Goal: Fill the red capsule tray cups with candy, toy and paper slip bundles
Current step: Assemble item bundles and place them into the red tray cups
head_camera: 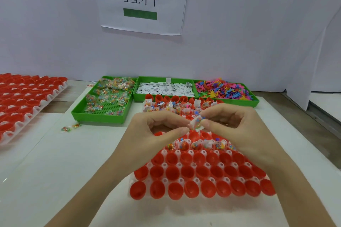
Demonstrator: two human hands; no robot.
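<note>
Head view: we pinch bundle with both left hand and right hand, keep slip wrapped tight, drop into nearest empty cup of capsule tray.

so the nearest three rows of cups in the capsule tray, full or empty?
Empty. The near rows of red cups show bare insides; bundles sit only in the rows beyond, near the hands.

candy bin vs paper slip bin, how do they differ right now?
Fill: the candy bin is partly emptied, with bare perforated floor at its near end; the paper slip bin shows no floor under its white slips.
Contents: the candy bin holds clear, multicoloured packets, the paper slip bin white printed slips.
Position: the candy bin reaches nearer the person; the paper slip bin sits back towards the wall.
Shared: both are green and rectangular.
</note>
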